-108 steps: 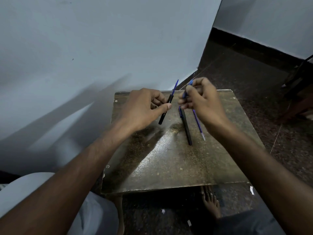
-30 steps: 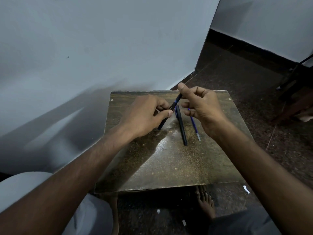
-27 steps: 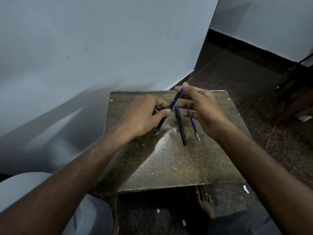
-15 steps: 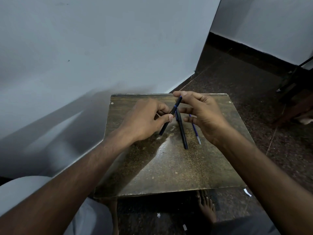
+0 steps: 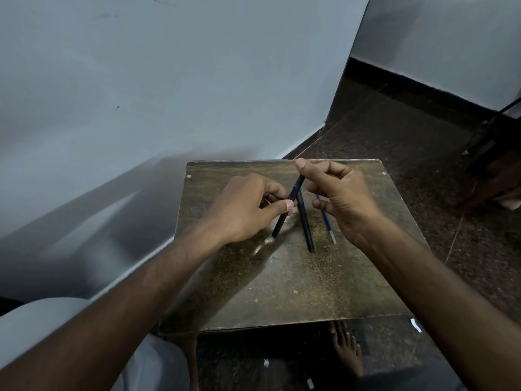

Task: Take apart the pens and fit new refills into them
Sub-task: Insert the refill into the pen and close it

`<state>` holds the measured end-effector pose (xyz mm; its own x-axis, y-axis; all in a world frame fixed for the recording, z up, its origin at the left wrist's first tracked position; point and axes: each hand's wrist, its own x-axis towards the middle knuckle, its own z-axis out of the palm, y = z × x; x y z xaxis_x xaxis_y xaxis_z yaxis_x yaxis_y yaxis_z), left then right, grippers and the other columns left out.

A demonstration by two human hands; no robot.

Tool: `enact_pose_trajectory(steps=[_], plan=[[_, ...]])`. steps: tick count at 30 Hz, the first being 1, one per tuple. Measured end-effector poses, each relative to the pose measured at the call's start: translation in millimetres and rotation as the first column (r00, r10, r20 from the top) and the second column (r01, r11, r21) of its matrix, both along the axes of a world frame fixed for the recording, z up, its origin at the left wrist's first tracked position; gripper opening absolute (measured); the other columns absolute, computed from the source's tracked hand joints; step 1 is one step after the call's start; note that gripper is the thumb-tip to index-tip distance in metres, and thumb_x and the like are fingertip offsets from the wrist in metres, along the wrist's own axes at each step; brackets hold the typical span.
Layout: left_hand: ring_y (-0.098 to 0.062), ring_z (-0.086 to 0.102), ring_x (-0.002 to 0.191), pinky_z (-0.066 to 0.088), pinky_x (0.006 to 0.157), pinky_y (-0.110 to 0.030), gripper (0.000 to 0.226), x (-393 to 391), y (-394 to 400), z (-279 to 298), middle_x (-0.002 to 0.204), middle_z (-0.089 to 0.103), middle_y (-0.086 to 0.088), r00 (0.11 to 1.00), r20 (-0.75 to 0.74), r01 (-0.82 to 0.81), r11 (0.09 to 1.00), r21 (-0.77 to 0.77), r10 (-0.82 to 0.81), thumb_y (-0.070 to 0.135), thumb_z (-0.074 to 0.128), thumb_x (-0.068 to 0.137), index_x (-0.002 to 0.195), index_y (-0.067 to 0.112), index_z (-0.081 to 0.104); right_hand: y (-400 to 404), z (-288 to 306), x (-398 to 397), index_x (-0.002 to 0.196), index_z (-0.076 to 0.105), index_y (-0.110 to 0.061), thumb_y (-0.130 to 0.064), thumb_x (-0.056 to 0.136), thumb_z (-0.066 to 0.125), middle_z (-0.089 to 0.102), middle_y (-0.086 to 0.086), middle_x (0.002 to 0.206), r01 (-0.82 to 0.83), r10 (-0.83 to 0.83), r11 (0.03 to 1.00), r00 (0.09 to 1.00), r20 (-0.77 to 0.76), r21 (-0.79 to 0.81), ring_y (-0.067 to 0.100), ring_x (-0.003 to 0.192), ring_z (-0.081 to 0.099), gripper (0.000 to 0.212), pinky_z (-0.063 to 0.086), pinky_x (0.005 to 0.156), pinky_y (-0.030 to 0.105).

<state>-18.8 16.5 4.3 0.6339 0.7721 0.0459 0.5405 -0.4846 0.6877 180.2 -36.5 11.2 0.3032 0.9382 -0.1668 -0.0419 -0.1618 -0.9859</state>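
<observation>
Inspector: Where was the pen?
Clerk: The slim black pen [image 5: 287, 206] was held tilted above the worn table [image 5: 282, 292], left hand [image 5: 245, 207] pinching its middle, right hand [image 5: 341, 193] pinching its top.
Inspector: Anything else?
Clerk: A second black pen [image 5: 306, 224] and a thin blue refill [image 5: 325, 218] lay just beneath.

Both my hands raised, fingers pinched.

My left hand [image 5: 245, 207] grips with thumb and forefinger; my right hand [image 5: 342, 193] pinches at its thumb tip.
</observation>
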Motion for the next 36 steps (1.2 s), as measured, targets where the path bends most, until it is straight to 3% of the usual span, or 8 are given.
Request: enact_pose_trajectory(steps=[4,9,14,20,24,27,32,36], plan=[[0.015,0.067,0.083,0.041,0.071,-0.007,0.014,-1.2,2.3,0.6,0.091,0.078,0.023,1.000,0.014,-0.021,1.000,-0.001,0.021,0.042,0.072,0.102,0.104,0.035,0.083,1.3,0.6,2.2,0.113,0.085,-0.027,-0.049,0.093,0.079,0.080,-0.010,0.109,-0.098,0.096,0.995,0.994,-0.054,-0.032,0.012,0.093,0.070,0.030,0.055,0.067,0.025],[0.017,0.067,0.080,0.041,0.071,-0.007,0.013,-0.1,2.9,-0.2,0.084,0.074,0.027,1.000,0.009,-0.015,1.000,-0.015,0.015,0.043,0.073,0.101,0.104,0.035,0.083,2.8,-2.2,-2.4,0.081,0.078,-0.027,-0.041,0.087,0.087,0.074,-0.012,0.084,-0.045,0.045,0.999,0.999,0.017,-0.008,0.007,0.080,0.066,0.017,0.053,0.065,0.025],[0.017,0.066,0.080,0.039,0.069,-0.005,0.013,0.4,4.0,-1.3,0.087,0.075,0.025,1.000,0.006,-0.029,0.999,-0.014,0.029,0.044,0.072,0.102,0.102,0.036,0.082,3.9,0.3,-1.5,0.114,0.084,-0.029,-0.048,0.096,0.075,0.081,0.000,0.121,-0.120,0.118,0.991,0.992,-0.050,-0.053,0.015,0.096,0.071,0.027,0.055,0.073,0.030],[0.026,0.062,0.078,0.039,0.063,0.000,0.013,0.8,4.8,-2.8,0.080,0.071,0.030,1.000,-0.003,-0.020,1.000,0.002,0.020,0.045,0.072,0.102,0.104,0.038,0.082,4.3,-3.3,-1.3,0.096,0.083,-0.023,-0.040,0.092,0.082,0.075,-0.005,0.093,-0.068,0.068,0.997,0.998,-0.002,-0.022,0.014,0.094,0.065,0.017,0.052,0.076,0.033],[0.018,0.065,0.077,0.039,0.064,-0.002,0.013,-0.1,4.6,-2.2,0.087,0.076,0.026,1.000,0.004,-0.027,1.000,-0.002,0.027,0.043,0.071,0.103,0.103,0.037,0.083,4.7,-3.1,4.7,0.115,0.083,-0.020,-0.038,0.100,0.074,0.083,0.002,0.118,-0.162,0.162,0.987,0.987,-0.005,0.006,0.023,0.105,0.075,0.025,0.058,0.088,0.045],[0.020,0.067,0.077,0.042,0.064,0.001,0.009,0.0,3.7,1.0,0.086,0.077,0.026,0.997,0.032,-0.065,0.998,0.011,0.065,0.041,0.075,0.100,0.102,0.039,0.084,4.7,-2.1,7.6,0.119,0.082,-0.018,-0.030,0.101,0.074,0.084,0.005,0.114,-0.184,0.182,0.980,0.983,0.038,0.080,0.020,0.101,0.077,0.023,0.057,0.083,0.035],[0.012,0.069,0.072,0.038,0.064,-0.003,0.012,5.4,-3.4,3.1,0.084,0.081,0.024,0.991,0.040,-0.133,0.984,0.117,0.129,0.045,0.079,0.096,0.101,0.038,0.087,7.4,-5.7,2.5,0.100,0.085,-0.015,-0.029,0.089,0.087,0.086,0.003,0.096,-0.073,0.060,0.988,0.994,0.091,0.140,0.003,0.079,0.077,0.018,0.054,0.067,0.012],[0.014,0.071,0.080,0.045,0.072,-0.005,0.012,6.7,-4.5,3.0,0.092,0.083,0.023,0.987,0.069,-0.149,0.985,0.084,0.144,0.044,0.082,0.094,0.102,0.037,0.088,5.0,-8.4,-5.9,0.101,0.085,-0.012,-0.027,0.086,0.090,0.086,0.004,0.091,-0.012,0.000,0.979,0.998,0.058,0.203,0.007,0.086,0.082,0.021,0.057,0.073,0.012]])
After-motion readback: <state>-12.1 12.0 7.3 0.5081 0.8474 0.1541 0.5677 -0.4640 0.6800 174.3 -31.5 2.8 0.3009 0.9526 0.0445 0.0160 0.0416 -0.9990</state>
